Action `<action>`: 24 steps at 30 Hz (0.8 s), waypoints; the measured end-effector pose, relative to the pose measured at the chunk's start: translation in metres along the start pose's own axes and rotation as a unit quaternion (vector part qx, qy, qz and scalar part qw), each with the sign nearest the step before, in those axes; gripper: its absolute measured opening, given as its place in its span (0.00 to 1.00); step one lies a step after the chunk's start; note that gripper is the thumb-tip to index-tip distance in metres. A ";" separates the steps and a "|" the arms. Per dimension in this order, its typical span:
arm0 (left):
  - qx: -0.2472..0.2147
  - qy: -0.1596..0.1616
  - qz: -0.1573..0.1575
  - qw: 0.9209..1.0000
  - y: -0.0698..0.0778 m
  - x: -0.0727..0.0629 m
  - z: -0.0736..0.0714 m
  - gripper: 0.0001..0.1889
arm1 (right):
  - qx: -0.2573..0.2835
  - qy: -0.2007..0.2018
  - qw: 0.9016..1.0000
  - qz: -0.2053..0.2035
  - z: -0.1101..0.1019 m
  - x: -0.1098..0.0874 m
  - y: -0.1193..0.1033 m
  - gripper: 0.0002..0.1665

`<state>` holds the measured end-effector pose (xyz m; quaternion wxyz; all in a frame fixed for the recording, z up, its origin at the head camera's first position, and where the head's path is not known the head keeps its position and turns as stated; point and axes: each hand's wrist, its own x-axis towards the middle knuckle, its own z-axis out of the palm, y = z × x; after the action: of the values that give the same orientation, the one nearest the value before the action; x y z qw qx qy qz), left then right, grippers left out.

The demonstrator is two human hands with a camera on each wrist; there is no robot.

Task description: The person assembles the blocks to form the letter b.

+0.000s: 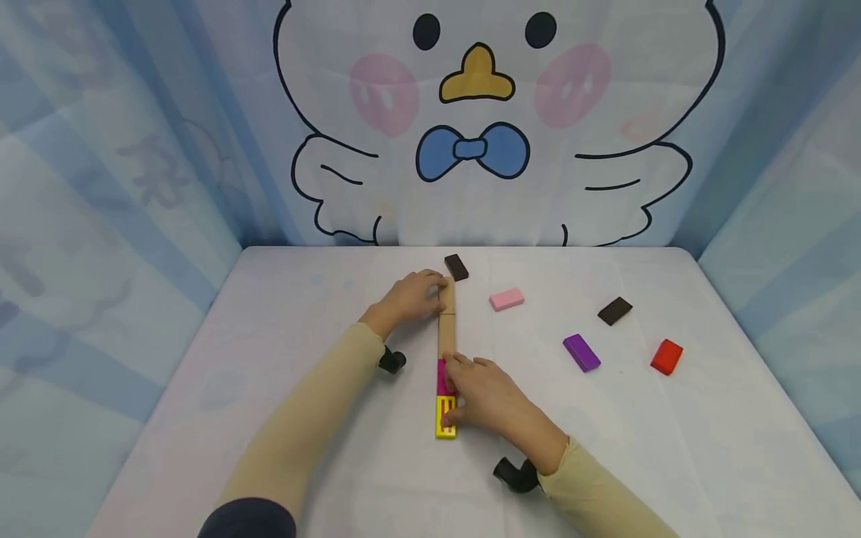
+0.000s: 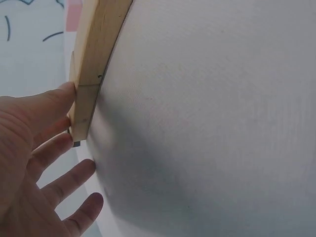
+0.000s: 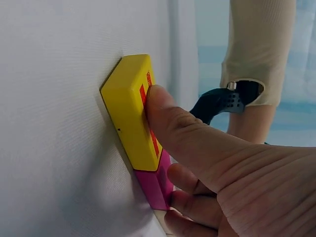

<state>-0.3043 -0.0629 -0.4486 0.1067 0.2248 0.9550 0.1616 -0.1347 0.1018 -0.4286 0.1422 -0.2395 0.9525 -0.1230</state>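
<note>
A row of blocks laid end to end runs away from me down the middle of the table. At its near end is a yellow block with red markings, then a magenta block, then two plain wooden blocks. My left hand touches the far wooden block with its fingertips, its other fingers spread past the end. My right hand rests its thumb on top of the yellow block, while its fingers lie along the magenta block.
A dark brown block lies by the row's far end. To the right are a pink block, a purple block, another dark brown block and a red block. A printed curtain stands behind the table.
</note>
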 end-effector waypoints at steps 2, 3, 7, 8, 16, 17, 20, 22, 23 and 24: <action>0.002 -0.002 0.010 1.000 -0.001 -0.004 0.000 0.25 | 0.001 0.004 1.000 -0.004 0.001 0.001 0.001 0.49; 0.006 -0.004 0.019 1.000 -0.001 -0.006 0.000 0.24 | 0.002 0.009 1.000 -0.006 0.002 0.001 0.002 0.44; 0.029 -0.017 0.066 0.997 -0.002 -0.015 -0.001 0.20 | 0.015 0.036 0.999 -0.018 0.005 0.002 0.005 0.31; 0.033 -0.022 0.078 0.996 -0.003 -0.018 -0.001 0.20 | 0.022 0.042 0.999 -0.020 0.006 0.002 0.006 0.32; 0.027 -0.124 0.116 0.985 -0.001 -0.050 -0.005 0.35 | 0.111 0.088 0.990 0.003 0.017 0.003 0.013 0.57; 0.021 -0.137 0.109 0.984 0.001 -0.054 -0.005 0.39 | 0.125 0.094 0.988 0.006 0.019 0.003 0.014 0.56; 0.022 -0.163 0.088 0.983 0.009 -0.063 -0.005 0.52 | 0.165 0.105 0.981 0.018 0.022 0.003 0.016 0.56; 0.036 -0.166 0.075 0.983 0.015 -0.067 -0.004 0.60 | 0.171 0.112 0.978 0.033 0.024 0.001 0.017 0.56; 0.046 -0.165 0.072 0.983 0.017 -0.069 -0.003 0.64 | 0.171 0.114 0.978 0.042 0.025 0.000 0.018 0.55; 0.061 -0.164 0.071 0.982 0.020 -0.070 -0.001 0.66 | 0.167 0.118 0.978 0.050 0.025 -0.001 0.018 0.55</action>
<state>-0.2359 -0.0790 -0.4312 0.2364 0.3212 0.9142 0.0716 -0.1334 0.1135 -0.4574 0.0725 -0.1481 0.9394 -0.3007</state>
